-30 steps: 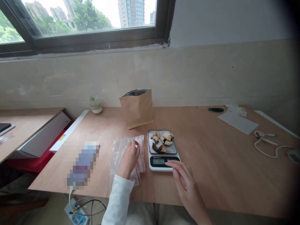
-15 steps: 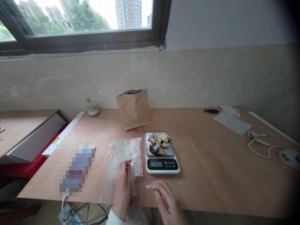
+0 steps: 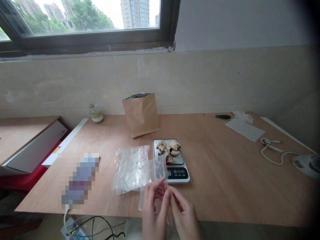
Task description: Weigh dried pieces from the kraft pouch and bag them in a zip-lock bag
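Note:
A clear zip-lock bag [image 3: 155, 169] with a red strip along its edge is pinched between my two hands, in front of the scale. My left hand [image 3: 155, 203] grips its near part with fingers curled. At the same edge, my right hand [image 3: 182, 206] pinches the zip strip with thumb and forefinger. Behind the bag stands a white digital kitchen scale [image 3: 186, 168], its display partly covered. Pale, dried, shell-like pieces [image 3: 173, 146] and a browner piece [image 3: 169, 159] lie on its plate. More clear zip-lock bags [image 3: 127, 166] lie in a flat pile left of my hands.
An open brown paper pouch [image 3: 141, 115] stands behind the scale. A small bottle [image 3: 96, 115] is at back left, and a blurred-out phone-like object [image 3: 81, 180] with a cable at left. A green-handled screwdriver [image 3: 223, 116], white paper [image 3: 245, 130] and a white cord [image 3: 273, 158] lie right.
My left hand has lifted one bag off the pile and moved right with it. My right hand has come in to pinch its edge. The bag now overlaps the scale.

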A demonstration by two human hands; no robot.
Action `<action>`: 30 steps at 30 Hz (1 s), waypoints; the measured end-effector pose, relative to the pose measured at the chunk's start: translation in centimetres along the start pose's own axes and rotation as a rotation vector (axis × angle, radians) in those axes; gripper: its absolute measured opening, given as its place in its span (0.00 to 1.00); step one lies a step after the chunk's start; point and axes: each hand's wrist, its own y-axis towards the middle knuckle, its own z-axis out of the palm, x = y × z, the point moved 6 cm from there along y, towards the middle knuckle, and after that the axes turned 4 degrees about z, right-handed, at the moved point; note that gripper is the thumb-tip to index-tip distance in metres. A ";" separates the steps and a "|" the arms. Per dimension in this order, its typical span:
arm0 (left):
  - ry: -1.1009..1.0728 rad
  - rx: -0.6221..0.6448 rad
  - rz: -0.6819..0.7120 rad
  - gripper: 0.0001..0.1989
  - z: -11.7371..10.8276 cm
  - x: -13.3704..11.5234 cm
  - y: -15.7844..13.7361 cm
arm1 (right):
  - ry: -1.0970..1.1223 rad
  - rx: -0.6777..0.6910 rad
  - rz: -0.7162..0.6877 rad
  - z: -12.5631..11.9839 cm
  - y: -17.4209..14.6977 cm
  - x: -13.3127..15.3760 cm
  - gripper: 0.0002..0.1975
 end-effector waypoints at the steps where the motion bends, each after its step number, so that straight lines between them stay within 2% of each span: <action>1: 0.027 -0.004 0.008 0.13 0.0 0.0 -0.1 | -0.041 -0.022 0.006 -0.4 -0.1 -0.1 0.19; 5: 0.129 -0.005 0.055 0.10 -0.2 -0.2 0.2 | -0.170 -0.081 -0.047 -1.0 -0.7 -0.1 0.20; 8: 0.134 -0.031 0.041 0.10 -0.6 0.4 0.7 | -0.158 -0.110 -0.045 -1.7 -0.5 0.2 0.18; 13: 0.106 -0.351 0.019 0.11 -3.4 1.0 1.2 | -0.066 -0.249 0.027 -5.1 0.5 0.4 0.20; 18: 0.065 -0.401 0.021 0.14 -4.4 0.4 2.3 | -0.151 -0.097 -0.030 -4.8 2.4 1.4 0.21; 20: 0.021 -0.406 0.000 0.15 -4.6 0.4 3.1 | -0.281 -0.120 -0.145 -4.5 3.8 2.2 0.19; 25: -0.060 -0.435 -0.067 0.20 -5.6 0.5 4.8 | -0.854 -0.146 -0.527 -2.0 7.6 3.2 0.15; 28: -0.048 -0.436 -0.077 0.23 -6.0 0.1 5.4 | -1.092 -0.163 -0.585 -1.1 8.8 2.5 0.14; 30: -0.028 -0.414 -0.072 0.22 -5.9 -0.2 5.6 | -1.160 -0.145 -0.580 -0.9 8.9 2.3 0.13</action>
